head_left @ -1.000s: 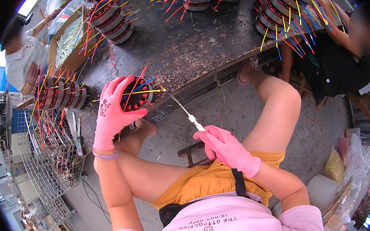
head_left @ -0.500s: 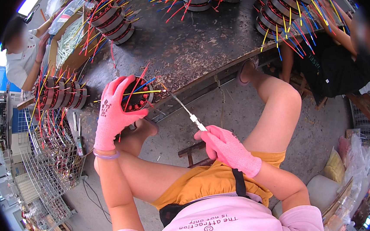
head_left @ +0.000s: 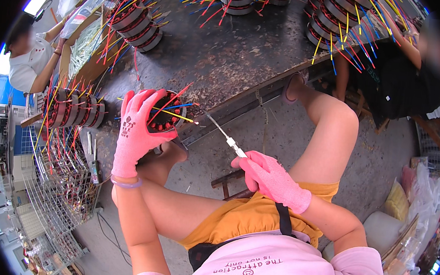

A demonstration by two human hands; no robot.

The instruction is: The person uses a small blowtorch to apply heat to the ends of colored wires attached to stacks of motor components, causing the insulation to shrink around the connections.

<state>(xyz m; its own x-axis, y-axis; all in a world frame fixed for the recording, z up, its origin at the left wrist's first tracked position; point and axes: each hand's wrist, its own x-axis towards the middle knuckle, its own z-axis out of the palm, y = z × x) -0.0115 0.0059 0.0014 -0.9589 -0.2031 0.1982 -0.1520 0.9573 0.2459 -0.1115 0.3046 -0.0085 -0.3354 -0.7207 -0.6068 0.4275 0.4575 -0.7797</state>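
Observation:
My left hand [head_left: 141, 126], in a pink glove, is closed round a motor stator [head_left: 165, 126] at the near edge of the table. Red, blue and yellow lead wires [head_left: 180, 115] stick out of it to the right, the blue and yellow ones with bright ends. In my right hand [head_left: 271, 179], also gloved in pink, is a thin metal-shafted tool [head_left: 236, 146] with a white fitting at the fingers. Its slim shaft points up and left, and its tip is just right of the wire ends, apparently apart from them. What the tool does is unclear.
Several stacks of wired stators stand along the table [head_left: 205, 64], one [head_left: 75, 110] left of my hand. An open carton [head_left: 84, 54] holds pale sticks. Wire racks [head_left: 50, 191] stand at left. Co-workers sit at the left and right. Plastic bags [head_left: 422, 189] lie at right.
The stator has turned slightly in my left hand, and its blue and yellow wires now reach further right and lower. The tool's tip is now a little lower and to the right.

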